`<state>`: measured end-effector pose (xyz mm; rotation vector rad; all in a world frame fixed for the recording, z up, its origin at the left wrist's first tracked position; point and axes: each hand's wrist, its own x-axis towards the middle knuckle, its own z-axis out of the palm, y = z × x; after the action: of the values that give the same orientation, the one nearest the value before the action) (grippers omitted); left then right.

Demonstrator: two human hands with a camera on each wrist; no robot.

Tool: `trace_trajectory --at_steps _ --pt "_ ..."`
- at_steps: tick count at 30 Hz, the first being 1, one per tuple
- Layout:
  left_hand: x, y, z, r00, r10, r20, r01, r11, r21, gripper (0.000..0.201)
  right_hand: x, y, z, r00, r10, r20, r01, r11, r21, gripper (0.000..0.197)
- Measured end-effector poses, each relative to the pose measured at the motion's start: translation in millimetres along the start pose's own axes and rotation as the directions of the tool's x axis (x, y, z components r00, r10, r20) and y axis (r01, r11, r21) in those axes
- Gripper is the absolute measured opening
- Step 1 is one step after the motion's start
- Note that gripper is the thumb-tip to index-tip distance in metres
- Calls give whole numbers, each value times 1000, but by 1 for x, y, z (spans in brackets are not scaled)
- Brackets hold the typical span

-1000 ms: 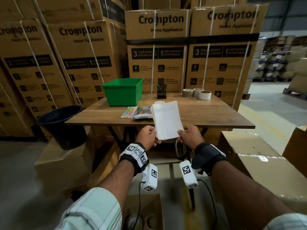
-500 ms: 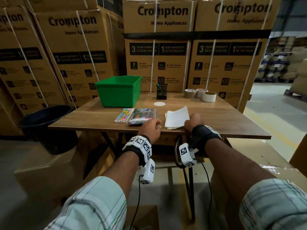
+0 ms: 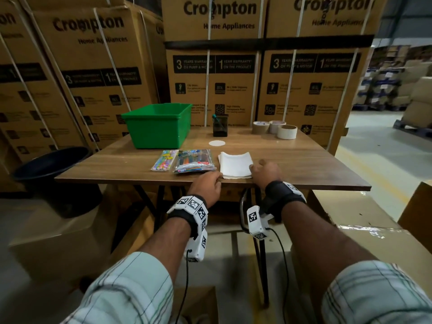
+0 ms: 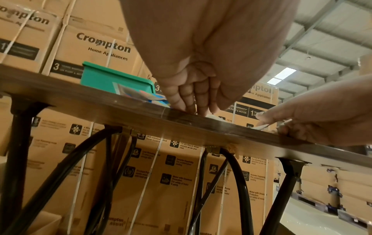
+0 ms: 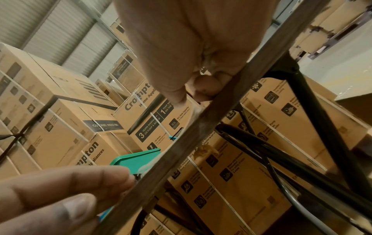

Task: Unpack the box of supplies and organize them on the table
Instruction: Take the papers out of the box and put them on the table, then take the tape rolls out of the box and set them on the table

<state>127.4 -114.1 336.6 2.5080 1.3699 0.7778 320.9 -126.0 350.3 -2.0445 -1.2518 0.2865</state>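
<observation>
Paper stack (image 3: 235, 164) now lies flat at the table's (image 3: 304, 164) near edge, just right of the two pen packets (image 3: 195, 160); a second ago you held it up in the air with both hands. Your right hand (image 3: 265, 171) rests curled on its lower right corner, though whether the fingers pinch it you cannot tell. Your left hand (image 3: 207, 187) sits at the edge by the lower left corner, fingers together and extended. Judging by this, the paper is placed and you can return to the box.
</observation>
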Motion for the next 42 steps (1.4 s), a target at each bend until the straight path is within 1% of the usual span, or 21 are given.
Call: trace_trajectory --at_steps 2,4,6,10,11,13,15,17,19,21,23,25,27,29,30,33,34,36,37,40,42 --pt "-11 3 -7 1000 28 -5 -28 1000 7 34 -11 6 -3 993 -94 -76 100 992 81 39" --pt "-24 0 -15 999 39 -17 -39 999 -7 31 -30 11 -4 970 -191 -148 214 964 160 26" --pt "-39 -8 -22 999 5 -33 -6 999 -45 26 -59 12 1 955 -252 -154 282 933 224 19" --pt "-77 -30 -22 995 -100 1 99 987 -124 21 -111 9 27 928 -372 -32 369 897 244 14" --pt "-87 -36 -19 992 -123 35 126 986 -109 21 -122 6 35 910 -413 42 396 894 209 14" --pt "-108 -50 -11 973 -186 133 193 980 -44 21 -142 4 58 843 -457 283 451 888 89 16" --pt "-130 -65 -2 931 -250 266 246 968 49 23 -161 6 86 731 -378 568 503 861 -74 22" --pt "-152 -82 12 885 -282 370 259 959 111 26 -180 14 117 607 -211 766 534 823 -197 27" --pt "-171 -104 29 845 -305 439 275 952 132 28 -197 24 148 515 -50 856 557 779 -289 29" --pt "-189 -127 47 807 -342 481 318 939 135 28 -209 35 181 451 37 892 576 751 -323 33" --pt "-204 -151 65 773 -367 517 360 925 118 28 -216 46 213 412 72 909 587 742 -325 36" --pt "-217 -174 81 742 -396 541 402 909 113 28 -218 59 245 387 91 918 557 770 -311 32" --pt "-227 -199 97 716 -422 556 449 888 95 26 -218 71 275 403 114 908 502 802 -323 24" --pt "-236 -223 116 686 -450 572 493 866 91 25 -217 77 306 412 87 907 507 805 -307 10" --pt "-239 -234 127 669 -462 582 513 854 88 25 -219 79 319 407 85 910 497 815 -299 15" --pt "-244 -257 159 603 -455 655 555 829 64 23 -226 80 353 322 133 938 488 825 -284 21" --pt "-245 -264 170 579 -445 683 562 825 61 23 -228 84 367 297 132 946 488 831 -268 27" --pt "-246 -275 192 559 -441 702 567 821 65 27 -231 92 393 258 160 953 444 856 -264 45" --pt "-248 -281 204 545 -445 711 569 819 77 30 -231 96 404 241 184 953 436 857 -275 46" --pt "-256 -298 239 486 -456 745 555 820 141 30 -230 106 430 200 274 941 443 831 -336 28" --pt "-261 -310 259 440 -469 766 565 808 170 33 -227 115 448 186 298 937 419 838 -349 36"
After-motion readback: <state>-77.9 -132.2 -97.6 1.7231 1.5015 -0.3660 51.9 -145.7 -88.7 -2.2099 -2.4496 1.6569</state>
